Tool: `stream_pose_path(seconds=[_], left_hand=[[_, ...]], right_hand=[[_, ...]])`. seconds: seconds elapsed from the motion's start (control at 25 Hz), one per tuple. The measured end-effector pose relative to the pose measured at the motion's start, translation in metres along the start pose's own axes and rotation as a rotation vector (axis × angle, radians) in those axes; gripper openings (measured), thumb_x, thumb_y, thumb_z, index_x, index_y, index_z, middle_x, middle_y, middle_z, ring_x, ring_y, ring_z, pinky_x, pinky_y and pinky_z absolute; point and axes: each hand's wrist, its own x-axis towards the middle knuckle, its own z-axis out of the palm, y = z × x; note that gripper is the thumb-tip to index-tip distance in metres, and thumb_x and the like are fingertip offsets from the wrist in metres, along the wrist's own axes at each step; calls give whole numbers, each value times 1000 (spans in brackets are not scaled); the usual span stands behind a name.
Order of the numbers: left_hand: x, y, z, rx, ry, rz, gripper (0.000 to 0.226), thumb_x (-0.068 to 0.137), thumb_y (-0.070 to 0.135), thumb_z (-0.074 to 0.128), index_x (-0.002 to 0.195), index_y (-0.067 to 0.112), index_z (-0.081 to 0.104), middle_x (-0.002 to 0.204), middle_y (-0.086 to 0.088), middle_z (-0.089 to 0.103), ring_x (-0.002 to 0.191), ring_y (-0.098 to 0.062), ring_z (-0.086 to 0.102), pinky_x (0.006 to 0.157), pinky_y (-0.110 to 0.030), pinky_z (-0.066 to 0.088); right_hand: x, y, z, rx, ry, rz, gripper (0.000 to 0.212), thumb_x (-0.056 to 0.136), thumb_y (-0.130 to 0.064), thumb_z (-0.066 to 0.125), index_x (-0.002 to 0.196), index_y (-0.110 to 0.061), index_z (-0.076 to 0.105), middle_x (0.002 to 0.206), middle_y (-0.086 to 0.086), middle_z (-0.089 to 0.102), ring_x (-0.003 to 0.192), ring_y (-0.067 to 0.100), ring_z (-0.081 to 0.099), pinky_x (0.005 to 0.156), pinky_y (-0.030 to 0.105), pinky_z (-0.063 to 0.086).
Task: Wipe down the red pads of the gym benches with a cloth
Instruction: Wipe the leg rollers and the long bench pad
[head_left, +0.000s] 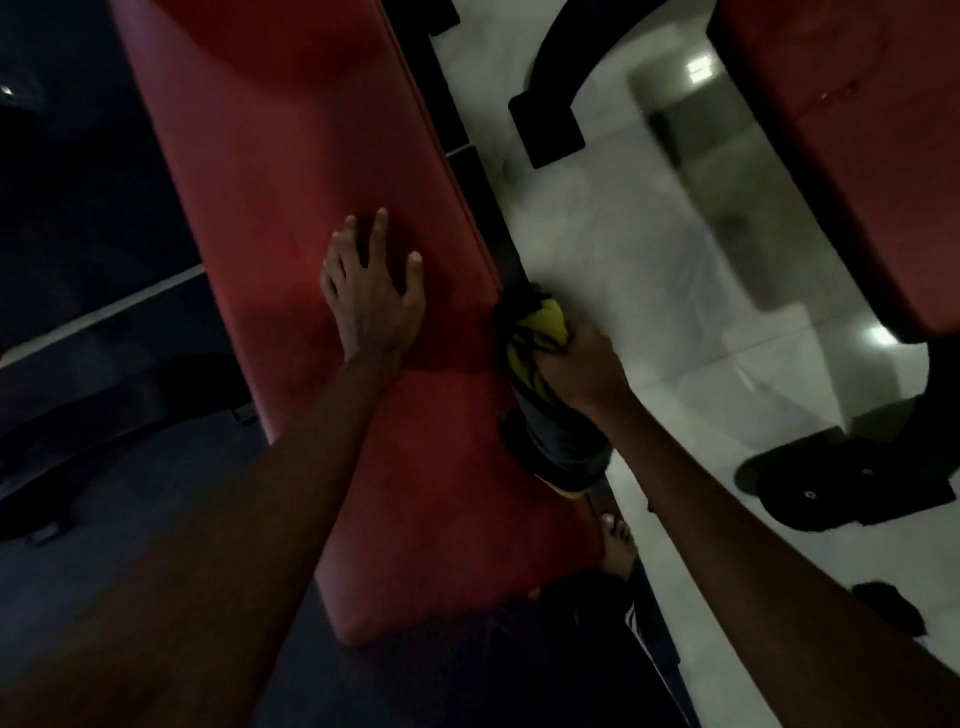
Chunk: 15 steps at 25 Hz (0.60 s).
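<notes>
- your left hand lies flat on the long red pad, near the middle of the picture. its fingers are straight and spread wide, pointing to 12 o'clock, and hold nothing.
- your right hand is at 3 o'clock from your left hand, just off the pad's right edge. its fingers are curled tight round the cloth.
- the cloth is yellow and dark. it is bunched up and touches the right side edge of the pad. a dark part hangs down toward 6 o'clock from your fist.
- the red pad runs from 12 o'clock down to 6 o'clock, a bit slanted.
- a second red pad is at 2 o'clock, well apart from the first.
- the pale shiny floor lies between the two pads.
- a black frame foot rests on the floor at 1 o'clock.
- a bare foot stands at 5 o'clock, just beside the pad's near end.
- a black plate lies on the floor at 4 o'clock.
</notes>
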Motion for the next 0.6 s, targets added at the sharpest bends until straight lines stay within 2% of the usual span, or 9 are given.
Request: stream_pose_path(seconds=[0.08, 0.12, 0.24, 0.32, 0.44, 0.52, 0.6], left_hand=[[0, 5, 9, 54, 32, -27, 60, 100, 50, 35, 156, 29, 27, 163, -9, 24, 150, -30, 20, 121, -49, 13], [-2, 6, 11, 53, 39, -33, 61, 100, 50, 35, 157, 30, 26, 163, -8, 24, 150, -30, 19, 121, -49, 13], [-2, 5, 10, 55, 23, -18, 62, 100, 50, 36, 157, 30, 26, 163, -7, 23, 150, -28, 18, 121, -49, 14], [1, 5, 13, 56, 20, -45, 62, 99, 51, 36, 157, 31, 25, 163, -7, 23, 150, -28, 18, 122, -50, 13], [-2, 4, 15, 54, 9, -20, 63, 99, 51, 36, 157, 30, 26, 163, -8, 24, 150, -29, 18, 121, -50, 14], [1, 0, 16, 57, 13, -32, 63, 98, 51, 37, 156, 29, 29, 162, -9, 26, 149, -30, 21, 121, -51, 16], [3, 1, 17, 77, 47, -41, 63, 97, 51, 38, 155, 28, 32, 161, -9, 28, 148, -30, 23, 120, -50, 17]], right_hand=[[26, -29, 6, 85, 12, 9, 34, 95, -28, 69, 126, -16, 66, 110, 2, 69, 111, 27, 63, 66, 12, 36], [31, -34, 7, 101, 11, 20, 33, 94, -28, 69, 126, -16, 67, 109, 3, 69, 110, 27, 63, 68, 13, 37], [22, -26, -6, -27, -51, 62, 41, 90, -40, 72, 128, -24, 65, 119, 5, 70, 112, 30, 65, 84, 28, 49], [24, -20, -11, -163, -107, 71, 43, 88, -44, 72, 126, -26, 64, 122, 9, 70, 112, 33, 65, 90, 35, 52], [63, -44, -2, -50, -36, 90, 46, 87, -47, 73, 126, -23, 66, 121, 9, 70, 112, 32, 65, 95, 39, 53], [101, -70, 11, 7, 20, 95, 51, 87, -48, 73, 126, -17, 65, 122, 12, 69, 113, 35, 64, 94, 36, 51], [129, -86, 17, 23, 12, 76, 47, 91, -39, 73, 128, -12, 64, 125, 15, 67, 117, 36, 61, 84, 25, 44]])
